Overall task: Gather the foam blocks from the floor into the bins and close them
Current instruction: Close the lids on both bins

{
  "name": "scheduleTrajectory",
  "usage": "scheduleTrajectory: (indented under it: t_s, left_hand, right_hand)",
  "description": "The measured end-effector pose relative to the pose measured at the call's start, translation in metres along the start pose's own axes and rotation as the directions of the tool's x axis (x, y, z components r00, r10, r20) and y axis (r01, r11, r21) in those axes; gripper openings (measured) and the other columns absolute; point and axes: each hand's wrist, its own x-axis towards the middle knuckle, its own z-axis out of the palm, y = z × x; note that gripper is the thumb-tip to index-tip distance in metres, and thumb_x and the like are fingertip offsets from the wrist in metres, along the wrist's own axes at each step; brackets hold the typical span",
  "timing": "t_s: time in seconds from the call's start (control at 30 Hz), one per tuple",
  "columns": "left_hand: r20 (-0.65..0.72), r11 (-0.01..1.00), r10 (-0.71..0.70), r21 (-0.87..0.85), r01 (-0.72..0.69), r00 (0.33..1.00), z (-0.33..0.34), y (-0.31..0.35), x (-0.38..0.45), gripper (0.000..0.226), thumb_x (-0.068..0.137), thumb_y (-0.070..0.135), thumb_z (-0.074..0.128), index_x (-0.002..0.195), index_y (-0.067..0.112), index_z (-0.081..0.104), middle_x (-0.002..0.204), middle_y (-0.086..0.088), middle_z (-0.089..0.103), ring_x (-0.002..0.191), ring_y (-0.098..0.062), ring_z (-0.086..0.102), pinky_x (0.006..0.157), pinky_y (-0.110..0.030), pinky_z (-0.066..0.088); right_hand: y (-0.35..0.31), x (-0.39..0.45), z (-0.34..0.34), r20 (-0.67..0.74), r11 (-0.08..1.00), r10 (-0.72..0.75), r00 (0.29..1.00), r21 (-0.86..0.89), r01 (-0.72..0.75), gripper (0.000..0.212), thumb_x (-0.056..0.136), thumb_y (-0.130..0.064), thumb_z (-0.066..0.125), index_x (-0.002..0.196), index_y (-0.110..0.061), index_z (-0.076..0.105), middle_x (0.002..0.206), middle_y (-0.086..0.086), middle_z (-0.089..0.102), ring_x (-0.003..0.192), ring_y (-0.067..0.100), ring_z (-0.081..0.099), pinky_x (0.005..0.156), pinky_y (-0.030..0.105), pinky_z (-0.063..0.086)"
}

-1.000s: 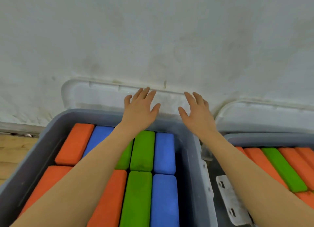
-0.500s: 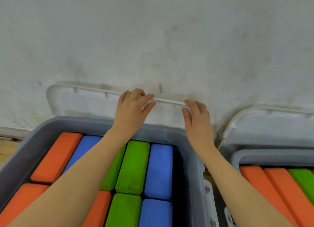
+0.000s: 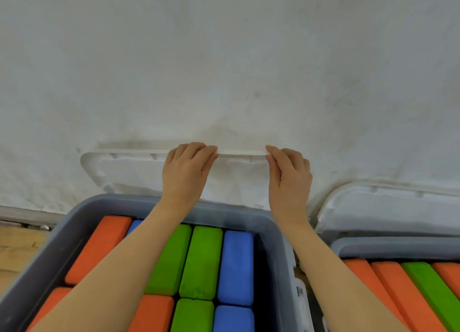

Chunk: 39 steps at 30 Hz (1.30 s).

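White, scuffed wall (image 3: 224, 58) fills the background, and against it leans the white lid (image 3: 129, 172) of the left grey bin (image 3: 273, 234), standing open behind the bin's far rim. A second ago both hands reached toward that lid with fingers spread; now the left hand (image 3: 185, 172) and the right hand (image 3: 290, 180) each have fingers curled over the lid's top edge, thumbs in front, gripping it. That suggests the closing step has begun for this bin. Inside the bin, orange, green and blue foam blocks (image 3: 201, 259) lie packed side by side in rows, filling what shows of it. Right of this bin sits a second grey bin (image 3: 398, 247), also holding orange and green blocks, its own lid (image 3: 388, 207) open against the wall, so it will likely need shutting afterwards. Left of the bin a strip of wooden floor (image 3: 17, 247) shows
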Motion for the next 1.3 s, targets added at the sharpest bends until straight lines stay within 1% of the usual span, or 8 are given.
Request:
scheduleTrajectory:
  t_s: [0.23,0.37,0.53,0.8,0.97,1.07,1.17,1.3]
  left_hand:
    - [-0.107,0.994,0.109,0.030,-0.107,0.988,-0.061,0.004,0.022,0.025,0.094,0.025,0.051,0.100,0.009,0.070,0.094,-0.007,0.067,0.083,-0.027,0.062,0.076,-0.034,0.045]
    - [-0.040,0.972,0.235,0.027,-0.234,0.971,-0.096,0.000,0.027,0.033,0.098,0.027,0.042,0.108,0.009,0.068,0.104,-0.006,0.069,0.096,-0.027,0.064,0.085,-0.037,0.046]
    - [-0.035,0.926,0.378,0.029,-0.377,0.925,-0.127,-0.006,0.007,0.042,0.101,0.032,0.035,0.104,0.009,0.070,0.088,-0.004,0.071,0.072,-0.024,0.066,0.068,-0.033,0.050]
    - [-0.103,0.930,0.362,-0.030,-0.367,0.926,-0.136,0.004,-0.031,0.031,0.097,0.029,0.047,0.103,0.008,0.070,0.092,-0.006,0.070,0.077,-0.028,0.065,0.075,-0.034,0.040]
    - [-0.169,0.933,0.340,-0.058,-0.354,0.925,-0.154,0.008,-0.022,0.033,0.099,0.030,0.044,0.103,0.010,0.070,0.090,-0.005,0.070,0.075,-0.027,0.063,0.071,-0.035,0.042]
    - [-0.206,0.918,0.374,-0.058,-0.393,0.904,-0.171,0.016,-0.014,0.032,0.099,0.031,0.045,0.101,0.011,0.070,0.087,-0.003,0.070,0.071,-0.026,0.063,0.066,-0.035,0.045]
    - [-0.192,0.884,0.444,-0.070,-0.463,0.875,-0.182,0.032,-0.025,0.034,0.099,0.032,0.044,0.099,0.011,0.071,0.083,-0.002,0.070,0.066,-0.025,0.061,0.060,-0.033,0.045]
    - [-0.125,0.886,0.439,-0.105,-0.452,0.890,-0.188,0.044,-0.055,0.038,0.099,0.035,0.042,0.097,0.012,0.072,0.084,-0.002,0.070,0.065,-0.025,0.060,0.059,-0.033,0.044]
  right_hand:
    - [-0.056,0.015,-0.040,-0.070,0.997,-0.075,0.995,-0.003,0.075,0.029,0.096,-0.025,0.044,0.111,-0.016,0.066,0.101,0.007,0.062,0.090,0.025,0.052,0.077,0.048,0.046]
    - [-0.085,0.009,-0.065,-0.072,0.996,-0.090,0.993,-0.008,0.089,0.030,0.096,-0.025,0.041,0.110,-0.014,0.065,0.103,0.009,0.060,0.093,0.024,0.048,0.079,0.049,0.047]
    - [-0.100,-0.020,-0.089,-0.025,0.983,-0.163,0.986,-0.090,0.160,0.022,0.096,-0.021,0.040,0.114,-0.020,0.052,0.106,0.012,0.058,0.094,0.023,0.046,0.079,0.049,0.047]
    - [-0.115,-0.062,-0.120,0.166,0.970,-0.104,0.981,-0.202,0.137,0.036,0.100,-0.032,0.035,0.125,-0.015,0.055,0.119,0.011,0.053,0.106,0.029,0.048,0.086,0.047,0.046]
    - [-0.143,-0.048,-0.130,0.090,0.976,-0.084,0.992,-0.195,0.101,0.033,0.097,-0.027,0.040,0.118,-0.010,0.060,0.117,0.010,0.056,0.109,0.028,0.046,0.089,0.045,0.045]
    - [-0.155,-0.047,-0.142,0.051,0.969,-0.075,0.996,-0.230,0.085,0.033,0.095,-0.030,0.040,0.114,-0.011,0.060,0.116,0.008,0.057,0.110,0.031,0.047,0.091,0.054,0.042]
    - [-0.161,-0.058,-0.151,0.071,0.904,-0.062,0.996,-0.418,0.086,0.039,0.093,-0.042,0.040,0.108,-0.014,0.063,0.112,0.006,0.060,0.111,0.036,0.050,0.096,0.068,0.031]
    - [-0.155,-0.082,-0.170,0.199,0.879,-0.059,0.978,-0.455,0.146,0.042,0.092,-0.044,0.040,0.111,-0.016,0.066,0.110,0.004,0.062,0.110,0.034,0.052,0.102,0.069,0.025]
